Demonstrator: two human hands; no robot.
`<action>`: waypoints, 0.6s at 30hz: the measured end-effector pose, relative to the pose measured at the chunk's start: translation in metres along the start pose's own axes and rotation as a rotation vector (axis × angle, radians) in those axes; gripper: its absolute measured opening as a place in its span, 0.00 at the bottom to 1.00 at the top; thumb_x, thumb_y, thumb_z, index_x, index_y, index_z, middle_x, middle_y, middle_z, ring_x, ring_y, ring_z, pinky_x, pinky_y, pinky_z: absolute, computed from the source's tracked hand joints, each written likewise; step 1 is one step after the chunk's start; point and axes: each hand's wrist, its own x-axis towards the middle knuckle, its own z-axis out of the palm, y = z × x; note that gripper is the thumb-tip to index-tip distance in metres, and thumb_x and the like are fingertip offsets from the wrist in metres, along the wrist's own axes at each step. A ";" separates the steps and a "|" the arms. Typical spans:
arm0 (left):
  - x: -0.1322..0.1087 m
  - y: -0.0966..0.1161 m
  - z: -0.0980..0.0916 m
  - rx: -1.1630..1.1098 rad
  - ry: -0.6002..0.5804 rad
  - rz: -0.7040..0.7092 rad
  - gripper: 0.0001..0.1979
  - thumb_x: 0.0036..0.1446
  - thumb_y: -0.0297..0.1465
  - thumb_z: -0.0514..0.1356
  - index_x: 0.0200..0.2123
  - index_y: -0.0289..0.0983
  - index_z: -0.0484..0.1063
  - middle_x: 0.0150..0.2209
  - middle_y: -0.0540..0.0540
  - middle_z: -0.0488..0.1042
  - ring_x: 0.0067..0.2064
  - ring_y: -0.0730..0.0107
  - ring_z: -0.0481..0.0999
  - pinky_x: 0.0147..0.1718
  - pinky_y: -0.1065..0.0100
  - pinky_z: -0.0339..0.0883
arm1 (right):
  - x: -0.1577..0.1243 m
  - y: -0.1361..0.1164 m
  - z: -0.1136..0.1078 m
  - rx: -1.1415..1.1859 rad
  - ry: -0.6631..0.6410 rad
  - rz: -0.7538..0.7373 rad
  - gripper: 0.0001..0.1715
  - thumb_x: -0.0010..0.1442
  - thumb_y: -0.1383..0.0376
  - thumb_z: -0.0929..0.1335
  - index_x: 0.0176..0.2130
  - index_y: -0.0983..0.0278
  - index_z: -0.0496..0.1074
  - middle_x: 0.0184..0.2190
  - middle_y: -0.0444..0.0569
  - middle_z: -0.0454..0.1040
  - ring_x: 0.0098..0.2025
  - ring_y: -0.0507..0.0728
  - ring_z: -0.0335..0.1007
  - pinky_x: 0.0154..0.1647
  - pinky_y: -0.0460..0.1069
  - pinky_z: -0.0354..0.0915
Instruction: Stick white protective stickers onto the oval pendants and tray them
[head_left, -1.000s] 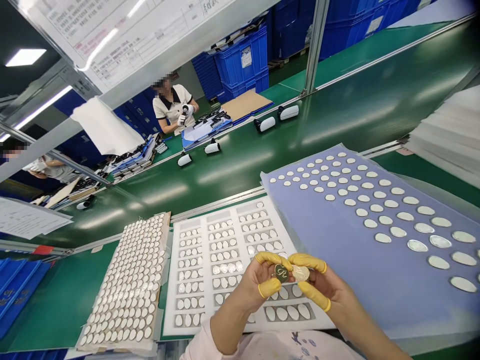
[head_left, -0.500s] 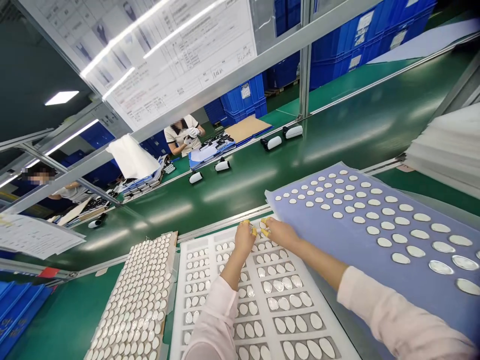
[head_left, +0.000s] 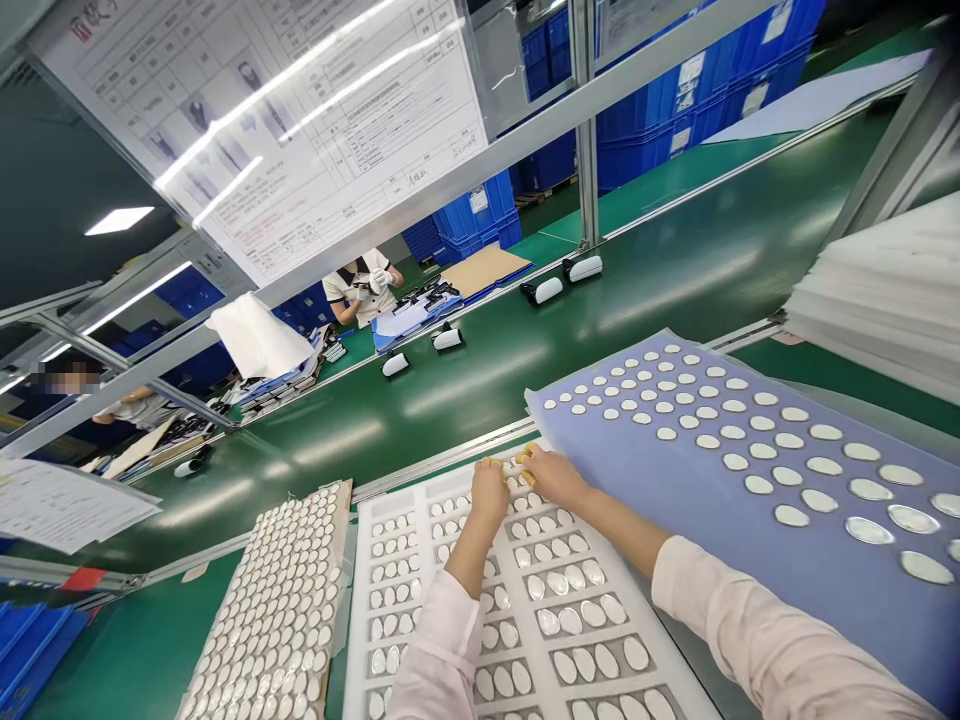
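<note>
My left hand [head_left: 490,490] and my right hand [head_left: 556,474] are close together at the far end of a white foam tray [head_left: 529,610]. Yellow covers are on some of the fingertips. The right fingers are pinched at a small white oval piece [head_left: 517,460] near the tray's top row. My left fingers are bent downward and closed, their tips mostly hidden, so what they hold cannot be made out. Rows of glossy white oval pieces [head_left: 576,582] lie in the tray's slots below the hands.
To the right, a bluish sheet [head_left: 622,560] bears scattered ovals. A board densely covered with ovals [head_left: 274,600] lies left. Beyond runs a green conveyor [head_left: 450,385] carrying black-and-white parts [head_left: 541,290]. Foam sheets [head_left: 885,300] are stacked right; a metal frame holds papers [head_left: 300,120]. Co-workers sit across.
The camera view has tilted and shifted slightly. My hands stay at the tray's far end; the right fingers have moved a little nearer the left, closing around the oval's spot.
</note>
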 end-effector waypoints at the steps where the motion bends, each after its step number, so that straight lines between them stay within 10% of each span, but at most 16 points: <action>1: -0.003 -0.001 -0.001 -0.012 0.013 0.013 0.16 0.65 0.36 0.60 0.53 0.35 0.71 0.53 0.41 0.73 0.53 0.58 0.75 0.51 0.51 0.72 | -0.006 0.001 -0.003 0.015 0.012 -0.002 0.18 0.68 0.60 0.69 0.54 0.64 0.72 0.53 0.53 0.74 0.48 0.59 0.75 0.48 0.58 0.73; 8: -0.022 0.032 -0.005 -0.137 0.087 0.172 0.27 0.56 0.12 0.47 0.56 0.33 0.69 0.57 0.35 0.69 0.60 0.57 0.66 0.61 0.54 0.62 | -0.092 0.054 -0.049 0.070 0.137 0.230 0.19 0.70 0.59 0.67 0.57 0.62 0.70 0.56 0.53 0.72 0.47 0.57 0.75 0.47 0.56 0.73; 13: -0.028 0.113 0.014 -0.211 -0.068 0.494 0.22 0.62 0.19 0.49 0.55 0.37 0.70 0.58 0.39 0.69 0.60 0.61 0.66 0.62 0.59 0.62 | -0.172 0.121 -0.071 -0.059 0.139 0.691 0.17 0.70 0.58 0.66 0.53 0.64 0.71 0.52 0.53 0.74 0.43 0.57 0.76 0.43 0.56 0.74; 18: -0.024 0.207 0.046 -0.197 -0.272 0.776 0.17 0.64 0.23 0.51 0.52 0.38 0.73 0.55 0.41 0.72 0.55 0.61 0.70 0.58 0.62 0.65 | -0.205 0.147 -0.062 -0.084 0.090 0.836 0.14 0.69 0.59 0.67 0.48 0.65 0.73 0.45 0.50 0.76 0.38 0.54 0.76 0.38 0.52 0.74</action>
